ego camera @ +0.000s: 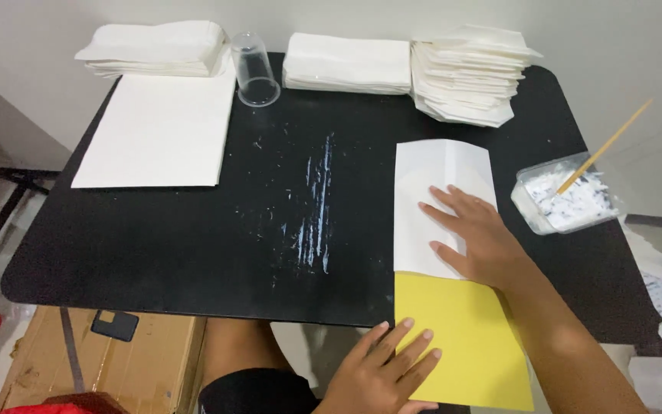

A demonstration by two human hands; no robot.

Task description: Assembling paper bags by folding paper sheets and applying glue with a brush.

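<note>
Fingers of the right hand (475,234) are spread wide and lie flat on the white folded sheet (430,201), pressing its lower right part; nothing is gripped. Fingers of the left hand (383,372) are likewise extended and slightly fanned, resting flat on the lower left corner of the yellow sheet (469,337), at the near edge of the counter (193,238).

The white folded sheet and the yellow sheet form one long strip. Its long axis runs from the person toward the far edge of the counter, almost straight, with the white end pointing away and the yellow end pointing toward the person and overhanging the near edge of the counter. The white sheet overlaps the top edge of the yellow sheet. A vertical crease shows on the upper part of the white sheet.

Relative to this strip: just to its right stands a clear plastic tub (565,201) of white paste with a thin wooden stick (605,146) leaning in it. To its left, white smears (317,207) streak the black counter. Beyond its far end lie stacks of white folded paper (469,73). Well to its left lies a large white sheet (158,130), with an upturned clear cup (254,69) at that sheet's far right corner.
</note>
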